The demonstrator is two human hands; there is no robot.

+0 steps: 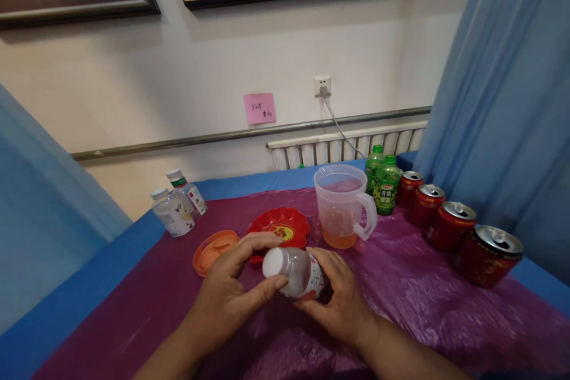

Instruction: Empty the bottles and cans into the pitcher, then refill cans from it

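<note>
Tilted above the table's front part, a clear plastic bottle (296,273) with a white cap points its capped end to the left. My right hand (341,291) is wrapped round its labelled lower body. My left hand (231,285) curls about the capped end, thumb against the cap and forefinger along its far side. Just behind the bottle lies a red scalloped plate (260,225) with a yellow label. An orange dish (209,252) is left of it, partly covered by my left hand. To the right stands a translucent jug (341,208) with some orange liquid at the bottom.
Two white-capped bottles (176,217) stand at the back left. Green bottles (386,190) and a row of several red cans (452,225) line the right side. Purple plastic sheeting (423,297) covers the blue-clothed table. Blue curtains (512,83) hang at both sides.
</note>
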